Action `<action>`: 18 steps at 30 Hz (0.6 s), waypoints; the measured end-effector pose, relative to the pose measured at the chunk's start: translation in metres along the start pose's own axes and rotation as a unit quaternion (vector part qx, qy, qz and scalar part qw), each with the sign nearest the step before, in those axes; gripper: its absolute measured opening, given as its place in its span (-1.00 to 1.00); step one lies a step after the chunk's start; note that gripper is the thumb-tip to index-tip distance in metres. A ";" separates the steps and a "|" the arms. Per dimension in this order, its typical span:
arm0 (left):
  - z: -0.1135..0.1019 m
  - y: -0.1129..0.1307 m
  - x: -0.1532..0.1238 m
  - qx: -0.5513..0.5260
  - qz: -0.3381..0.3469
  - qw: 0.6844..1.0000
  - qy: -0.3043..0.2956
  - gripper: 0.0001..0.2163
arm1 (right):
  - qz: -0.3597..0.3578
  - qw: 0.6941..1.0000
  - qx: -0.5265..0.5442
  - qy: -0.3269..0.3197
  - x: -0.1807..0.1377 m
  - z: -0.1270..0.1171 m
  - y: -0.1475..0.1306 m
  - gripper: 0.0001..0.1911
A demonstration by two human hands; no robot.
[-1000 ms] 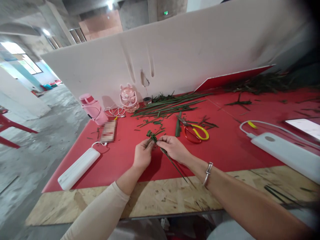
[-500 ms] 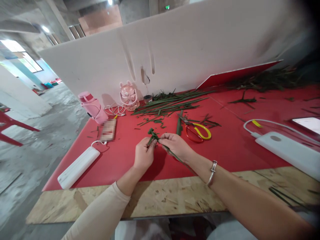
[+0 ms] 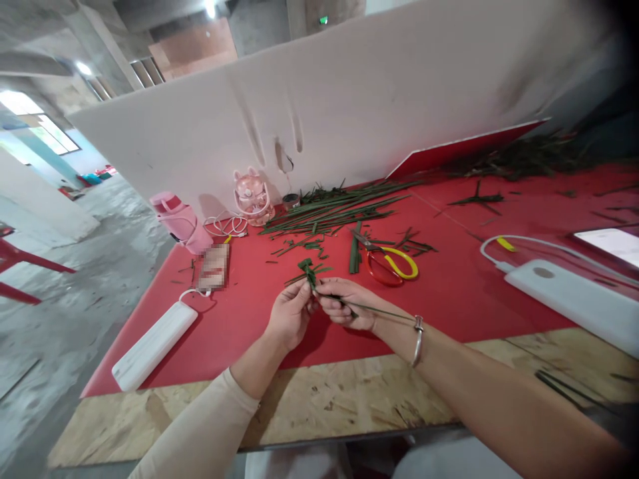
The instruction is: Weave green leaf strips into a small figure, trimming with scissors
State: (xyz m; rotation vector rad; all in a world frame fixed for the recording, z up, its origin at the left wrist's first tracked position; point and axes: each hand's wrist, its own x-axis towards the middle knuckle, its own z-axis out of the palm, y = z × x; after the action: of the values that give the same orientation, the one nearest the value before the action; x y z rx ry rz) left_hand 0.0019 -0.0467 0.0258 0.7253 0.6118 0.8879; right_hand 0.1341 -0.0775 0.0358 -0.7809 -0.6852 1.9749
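Observation:
Between my two hands is a small figure woven from green leaf strips (image 3: 309, 270), with loose ends sticking out to the sides. My left hand (image 3: 291, 311) pinches its lower left part between thumb and fingers. My right hand (image 3: 345, 303) is closed on its right side, and a long thin strip (image 3: 382, 311) trails from it back over the wrist. Beyond the right hand lie scissors (image 3: 392, 264) with one yellow and one red handle. A flat green leaf piece (image 3: 355, 251) lies under their blades.
Long green strips (image 3: 334, 207) and cut scraps lie at the back of the red table covering (image 3: 239, 332). White power banks (image 3: 154, 346) flank my arms, with a phone (image 3: 612, 245) far right. A pink bottle (image 3: 182, 223) and a pink cup (image 3: 252, 196) stand back left.
My right hand has turned, its fingers now curled beneath the woven piece. The trailing strip has swung up across my right wrist. The view has shifted slightly.

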 end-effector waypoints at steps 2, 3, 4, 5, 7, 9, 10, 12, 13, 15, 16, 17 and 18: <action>-0.001 0.002 -0.001 0.013 0.001 1.000 -0.009 -0.77 | 0.008 1.000 -0.001 0.003 -0.001 0.001 0.000 -0.86; -0.001 0.002 -0.001 0.019 0.000 1.000 -0.014 -0.76 | 0.011 1.000 -0.001 0.004 -0.002 0.001 0.000 -0.87; -0.002 0.002 -0.001 0.022 -0.001 1.000 -0.018 -0.77 | 0.014 1.000 -0.004 0.006 -0.002 0.001 0.000 -0.88; -0.003 0.003 -0.001 0.023 -0.003 1.000 -0.021 -0.78 | 0.015 1.000 -0.009 0.009 -0.003 0.001 0.000 -0.88; -0.004 0.002 0.000 0.017 -0.010 1.000 -0.023 -0.79 | 0.010 0.999 -0.038 0.020 -0.003 0.002 0.000 -0.85; -0.005 0.001 0.002 0.017 -0.012 1.000 -0.016 -0.79 | -0.031 0.993 -0.098 0.057 -0.002 0.003 0.002 -0.81; -0.005 0.000 0.003 0.023 -0.008 1.000 -0.012 -0.79 | -0.065 0.985 -0.138 0.082 -0.001 0.003 0.003 -0.80; -0.006 -0.001 0.004 0.055 0.010 0.998 0.000 -0.78 | -0.140 0.957 -0.223 0.125 0.002 0.005 0.006 -0.79; -0.007 -0.001 0.005 0.080 0.025 0.996 0.009 -0.77 | -0.172 0.940 -0.261 0.139 0.003 0.006 0.007 -0.79; -0.008 -0.001 0.005 0.149 0.063 0.986 0.028 -0.77 | -0.206 0.908 -0.327 0.163 0.004 0.007 0.009 -0.78; -0.009 0.000 0.005 0.191 0.089 0.977 0.035 -0.78 | -0.212 0.892 -0.356 0.178 0.004 0.007 0.009 -0.78; -0.010 0.001 0.005 0.233 0.117 0.965 0.039 -0.79 | -0.215 0.876 -0.386 0.193 0.003 0.008 0.010 -0.76; -0.010 0.002 0.005 0.272 0.146 0.950 0.037 -0.80 | -0.214 0.862 -0.412 0.204 0.002 0.008 0.010 -0.73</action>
State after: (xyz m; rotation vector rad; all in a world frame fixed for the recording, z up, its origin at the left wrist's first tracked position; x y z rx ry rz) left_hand -0.0043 -0.0386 0.0205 1.3096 0.8449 1.0331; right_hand 0.1219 -0.0813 0.0335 -1.3564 -1.3270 1.0103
